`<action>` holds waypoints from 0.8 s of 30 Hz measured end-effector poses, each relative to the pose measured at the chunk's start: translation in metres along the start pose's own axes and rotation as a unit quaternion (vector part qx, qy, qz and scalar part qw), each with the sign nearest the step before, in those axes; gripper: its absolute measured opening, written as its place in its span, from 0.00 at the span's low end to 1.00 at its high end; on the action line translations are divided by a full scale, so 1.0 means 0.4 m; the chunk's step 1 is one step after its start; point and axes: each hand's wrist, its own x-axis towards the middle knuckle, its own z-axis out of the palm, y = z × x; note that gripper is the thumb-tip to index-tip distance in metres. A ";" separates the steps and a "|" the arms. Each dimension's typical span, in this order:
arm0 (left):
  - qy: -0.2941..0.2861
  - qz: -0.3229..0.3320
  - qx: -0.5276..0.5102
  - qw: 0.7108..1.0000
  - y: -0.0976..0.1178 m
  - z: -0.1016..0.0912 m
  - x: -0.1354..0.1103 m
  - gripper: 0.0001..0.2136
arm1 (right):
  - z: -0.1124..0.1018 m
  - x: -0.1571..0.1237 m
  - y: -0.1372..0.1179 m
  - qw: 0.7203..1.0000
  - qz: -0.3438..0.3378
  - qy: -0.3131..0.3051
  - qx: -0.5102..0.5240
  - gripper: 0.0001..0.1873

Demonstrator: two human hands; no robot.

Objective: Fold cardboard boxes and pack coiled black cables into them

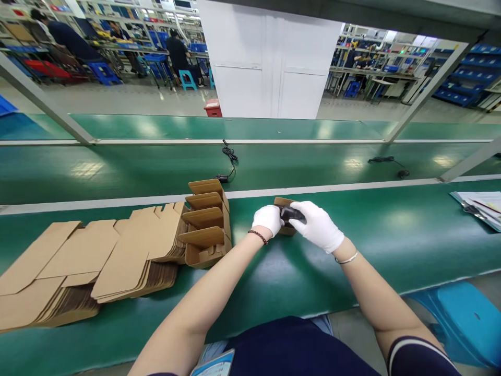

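Both my hands wear white gloves. My left hand (268, 219) and my right hand (317, 225) close around a small black device (293, 214) held just over a small open cardboard box (286, 231). The device is mostly covered by my fingers, so its exact kind is hard to tell. The box stands on the green conveyor belt (332, 266) and is partly hidden by my gloves. To the left of my hands stands a row of folded cardboard box inserts (203, 219), with stacks of flat cardboard blanks (117, 256) beyond them.
On the raised belt behind lie black cables with small black devices (230, 156) (391, 163). Papers on a clipboard (475, 209) sit at the right edge. A blue stool (464, 324) stands lower right. Co-workers sit at benches in the distance, past a white pillar (266, 57).
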 end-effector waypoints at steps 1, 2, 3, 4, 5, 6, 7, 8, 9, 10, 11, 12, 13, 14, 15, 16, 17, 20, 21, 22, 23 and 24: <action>0.008 0.004 -0.010 1.000 -0.002 0.003 -0.004 0.11 | 0.006 0.015 -0.005 0.999 -0.003 -0.037 -0.029 0.16; 0.014 0.010 -0.020 1.000 -0.006 0.006 -0.006 0.11 | 0.012 0.026 -0.008 0.996 -0.002 -0.069 -0.058 0.16; 0.017 0.015 -0.029 0.999 -0.012 0.009 -0.008 0.10 | 0.017 0.034 -0.011 0.992 0.000 -0.095 -0.086 0.16; 0.018 0.020 -0.038 0.999 -0.019 0.012 -0.010 0.10 | 0.021 0.040 -0.013 0.987 0.005 -0.113 -0.111 0.16; 0.019 0.027 -0.046 0.998 -0.027 0.014 -0.010 0.09 | 0.024 0.044 -0.015 0.983 0.010 -0.128 -0.134 0.16; 0.019 0.036 -0.053 0.998 -0.035 0.017 -0.011 0.09 | 0.026 0.046 -0.018 0.977 0.015 -0.144 -0.157 0.16; 0.019 0.046 -0.059 0.997 -0.042 0.019 -0.012 0.08 | 0.027 0.048 -0.022 0.970 0.019 -0.161 -0.179 0.16; 0.020 0.054 -0.065 0.996 -0.050 0.020 -0.013 0.08 | 0.028 0.050 -0.026 0.963 0.022 -0.178 -0.200 0.16; 0.023 0.061 -0.071 0.995 -0.056 0.021 -0.014 0.08 | 0.029 0.052 -0.031 0.956 0.024 -0.195 -0.217 0.16; 0.026 0.065 -0.077 0.995 -0.062 0.022 -0.017 0.08 | 0.029 0.055 -0.035 0.950 0.024 -0.210 -0.230 0.15; 0.029 0.067 -0.084 0.994 -0.066 0.023 -0.020 0.08 | 0.029 0.058 -0.040 0.946 0.025 -0.220 -0.237 0.15; 0.034 0.068 -0.093 0.993 -0.068 0.024 -0.024 0.08 | 0.028 0.062 -0.044 0.944 0.025 -0.227 -0.240 0.15; 0.040 0.069 -0.103 0.991 -0.070 0.025 -0.028 0.07 | 0.027 0.066 -0.047 0.942 0.026 -0.232 -0.240 0.14; 0.046 0.070 -0.115 0.990 -0.070 0.028 -0.032 0.07 | 0.025 0.070 -0.050 0.941 0.025 -0.237 -0.238 0.14; 0.053 0.071 -0.128 0.988 -0.070 0.031 -0.036 0.07 | 0.022 0.074 -0.052 0.940 0.024 -0.244 -0.237 0.14; 0.061 0.069 -0.142 0.986 -0.070 0.036 -0.040 0.07 | 0.019 0.077 -0.052 0.939 0.023 -0.250 -0.236 0.13; 0.070 0.066 -0.156 0.983 -0.070 0.041 -0.044 0.07 | 0.015 0.080 -0.052 0.938 0.021 -0.256 -0.233 0.13; 0.100 0.050 -0.202 0.973 -0.073 0.059 -0.052 0.05 | 0.003 0.086 -0.042 0.939 0.008 -0.266 -0.218 0.13; 0.111 0.043 -0.219 0.969 -0.076 0.064 -0.053 0.05 | -0.001 0.086 -0.036 0.941 0.003 -0.265 -0.208 0.13; 0.121 0.034 -0.235 0.964 -0.079 0.069 -0.054 0.04 | -0.006 0.084 -0.029 0.948 -0.003 -0.258 -0.188 0.13; 0.133 0.023 -0.251 0.958 -0.081 0.074 -0.053 0.04 | -0.011 0.081 -0.021 0.957 -0.008 -0.244 -0.157 0.14; 0.146 0.009 -0.267 0.953 -0.083 0.079 -0.052 0.04 | -0.017 0.076 -0.013 0.968 -0.009 -0.222 -0.119 0.15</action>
